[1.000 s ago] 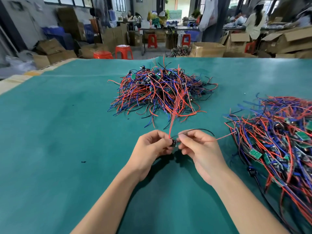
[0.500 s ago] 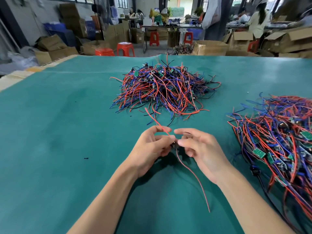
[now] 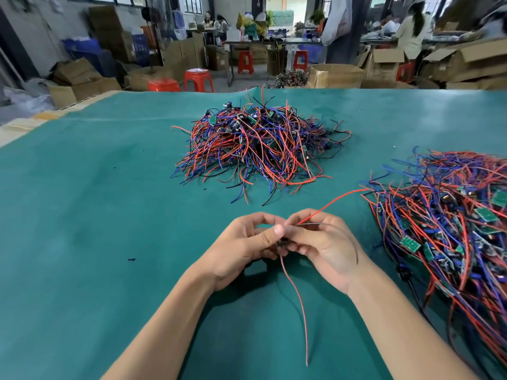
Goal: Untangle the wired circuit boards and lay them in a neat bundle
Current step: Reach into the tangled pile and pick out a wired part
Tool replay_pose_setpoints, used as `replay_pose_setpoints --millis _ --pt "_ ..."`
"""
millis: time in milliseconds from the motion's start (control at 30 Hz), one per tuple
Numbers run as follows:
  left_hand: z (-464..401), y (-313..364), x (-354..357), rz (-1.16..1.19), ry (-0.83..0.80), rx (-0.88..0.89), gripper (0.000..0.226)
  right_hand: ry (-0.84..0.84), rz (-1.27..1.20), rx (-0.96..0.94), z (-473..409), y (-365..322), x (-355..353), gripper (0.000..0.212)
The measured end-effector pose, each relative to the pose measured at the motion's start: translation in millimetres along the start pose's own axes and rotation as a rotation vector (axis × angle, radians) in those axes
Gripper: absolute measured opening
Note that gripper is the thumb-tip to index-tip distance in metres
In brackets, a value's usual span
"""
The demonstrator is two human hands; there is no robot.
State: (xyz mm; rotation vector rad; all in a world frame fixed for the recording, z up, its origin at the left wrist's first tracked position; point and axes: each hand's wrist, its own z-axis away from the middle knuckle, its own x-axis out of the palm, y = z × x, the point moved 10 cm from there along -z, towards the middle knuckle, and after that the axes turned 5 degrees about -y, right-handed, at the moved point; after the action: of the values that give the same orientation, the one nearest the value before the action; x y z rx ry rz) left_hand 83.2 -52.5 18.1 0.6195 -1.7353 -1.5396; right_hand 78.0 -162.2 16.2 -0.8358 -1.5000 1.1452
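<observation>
Two hands, left hand and right hand, pinching one small dark wired circuit board (red leads trailing) above green table mat, nearer than tangled red-blue wire heap.

A: Work surface? 
B: Teal mat over the table, small dark speck lying on it at left, well apart from anything else.

A: Beyond the far edge? 
B: Red plastic stools, two close to the mat, more under a long bench further back. Open cardboard boxes right of centre, others stacked along the right side. Flattened cartons heaped at left, blue crates behind them.

A: People? 
B: One standing at the right bench, back turned, pale top. Others seated further back, blurred.
</observation>
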Motion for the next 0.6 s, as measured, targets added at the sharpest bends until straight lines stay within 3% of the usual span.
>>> replay_pose_setpoints --millis 167,367,467,600 --pt "-1 -2 -4 0.019 0.026 0.013 0.011 0.15 -0.037 -0.051 1 -2 -12 0.025" --pt "-1 -4 -7 0.034 0.043 -0.004 0.011 0.232 -0.01 -0.089 4 -5 -18 0.019" --pt "0 -4 -7 -0.007 0.039 -0.019 0.014 0.262 0.061 -0.092 6 -6 -17 0.003" --pt "-1 -4 -2 -0.079 0.018 -0.033 0.014 0.466 0.112 -0.163 15 -22 -44 0.013"
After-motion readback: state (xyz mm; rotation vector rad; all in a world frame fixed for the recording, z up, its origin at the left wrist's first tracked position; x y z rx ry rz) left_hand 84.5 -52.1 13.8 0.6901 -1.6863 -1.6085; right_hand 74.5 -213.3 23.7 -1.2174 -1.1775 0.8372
